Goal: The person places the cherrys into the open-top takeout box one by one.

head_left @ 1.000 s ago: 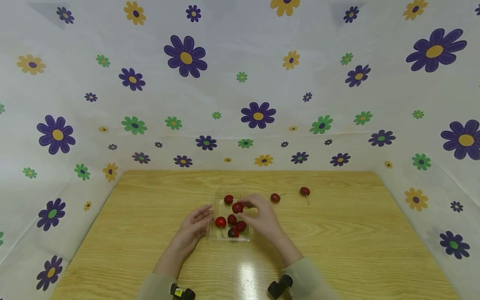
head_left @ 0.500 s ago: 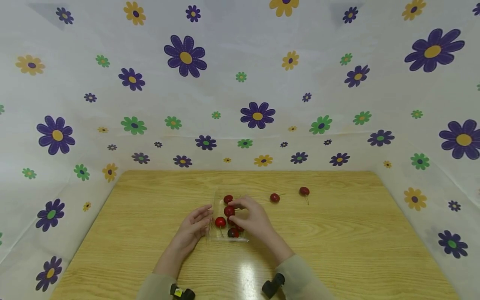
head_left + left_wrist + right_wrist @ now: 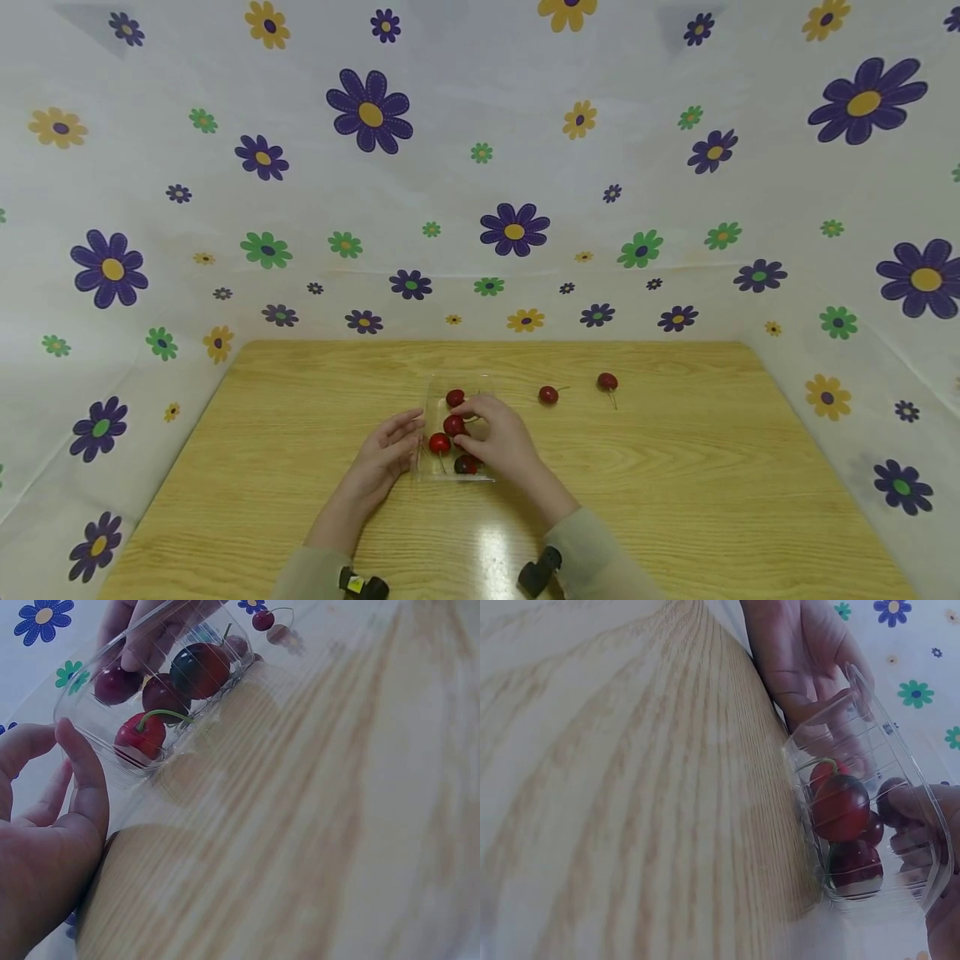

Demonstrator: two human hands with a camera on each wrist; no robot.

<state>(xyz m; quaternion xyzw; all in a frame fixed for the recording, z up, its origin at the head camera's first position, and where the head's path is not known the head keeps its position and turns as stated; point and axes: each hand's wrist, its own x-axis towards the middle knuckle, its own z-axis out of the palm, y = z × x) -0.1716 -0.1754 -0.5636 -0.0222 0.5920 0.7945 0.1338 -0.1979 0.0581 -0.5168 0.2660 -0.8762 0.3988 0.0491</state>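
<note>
A clear plastic box (image 3: 457,478) holds several dark red cherries, one (image 3: 439,443) with a green stem. My left hand (image 3: 386,458) rests at the box's left side, its fingertips and thumb right at the wall and rim. Over the inside of the box, my right hand (image 3: 498,437) pinches a cherry (image 3: 453,425) between thumb and fingers. The left wrist view shows that cherry (image 3: 118,684) low behind the clear wall. Another cherry (image 3: 455,397) lies at the far end of the box. The right hand hides some of the cherries.
Two stemmed cherries, one nearer (image 3: 548,395) and one farther right (image 3: 607,382), lie on the wooden table (image 3: 675,467) beyond the box. A white flowered cloth (image 3: 480,183) encloses the table's back and sides.
My right hand has moved left and slightly down within the box, carrying the pinched cherry. My left hand has stayed at the box's left side.
</note>
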